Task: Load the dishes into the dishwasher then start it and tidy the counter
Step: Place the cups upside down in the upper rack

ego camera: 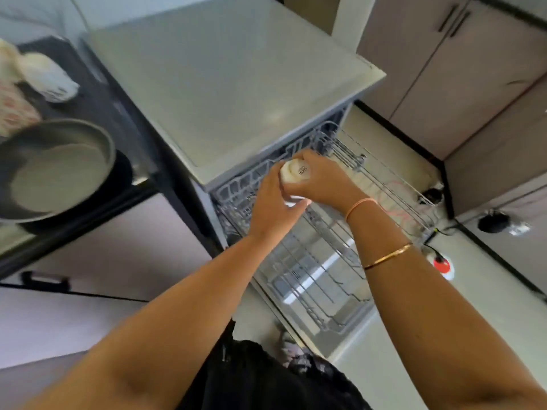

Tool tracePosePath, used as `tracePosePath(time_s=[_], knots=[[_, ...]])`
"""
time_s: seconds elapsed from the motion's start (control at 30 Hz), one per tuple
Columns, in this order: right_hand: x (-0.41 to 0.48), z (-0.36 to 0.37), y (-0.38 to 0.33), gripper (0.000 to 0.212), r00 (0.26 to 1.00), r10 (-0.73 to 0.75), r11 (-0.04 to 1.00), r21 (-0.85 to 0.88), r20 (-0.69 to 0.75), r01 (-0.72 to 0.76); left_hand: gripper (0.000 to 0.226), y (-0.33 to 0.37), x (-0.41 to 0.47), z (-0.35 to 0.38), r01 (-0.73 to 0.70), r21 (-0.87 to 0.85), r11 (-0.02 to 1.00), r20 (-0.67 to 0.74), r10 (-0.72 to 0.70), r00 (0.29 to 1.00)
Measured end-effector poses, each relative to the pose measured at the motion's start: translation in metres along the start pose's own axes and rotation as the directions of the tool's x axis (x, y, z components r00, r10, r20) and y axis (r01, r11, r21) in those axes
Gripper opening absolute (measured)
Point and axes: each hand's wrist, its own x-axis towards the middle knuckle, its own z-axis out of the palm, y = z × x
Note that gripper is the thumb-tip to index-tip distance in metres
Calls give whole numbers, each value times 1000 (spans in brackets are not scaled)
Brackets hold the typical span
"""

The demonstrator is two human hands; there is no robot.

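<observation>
The grey dishwasher (231,84) stands open with its upper wire rack (384,184) pulled out and the lower rack (313,285) below it. Both my hands hold a white cup (296,171) upside down over the upper rack's left part, its printed base facing up. My left hand (272,208) grips it from the left. From the right, my right hand (322,182) wraps around it. On the dark counter at left lie a steel pan (56,170) and white crockery (50,78).
A patterned cloth (14,105) lies at the counter's far left. Beige cabinets (461,78) stand at the right. A red and white object (442,266) with a black cable lies on the floor beside the racks. A cabinet handle (44,281) is at lower left.
</observation>
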Motion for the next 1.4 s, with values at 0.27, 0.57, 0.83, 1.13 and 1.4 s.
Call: tracePosePath(time_s=[0.27,0.57,0.83,1.13,1.4], knots=[[-34,62,152,57,953,297,953,49,49,-300,71,-66,-40,79,105,398,911,342,-254,905],[-71,141,247,69,847,532,846,-58,16,-530,42,-144,-96,108,-200,848,492,419,-388,821],[-70,165,275,66,854,519,855,-38,29,-518,45,-148,-100,97,-400,797,453,562,-314,765],[-57,176,282,66,841,529,848,-79,113,-523,40,-155,-100,100,-411,800,437,561,-303,771],[-53,179,281,81,814,564,825,-57,140,-562,41,-158,-100,100,-424,802,421,562,-290,775]])
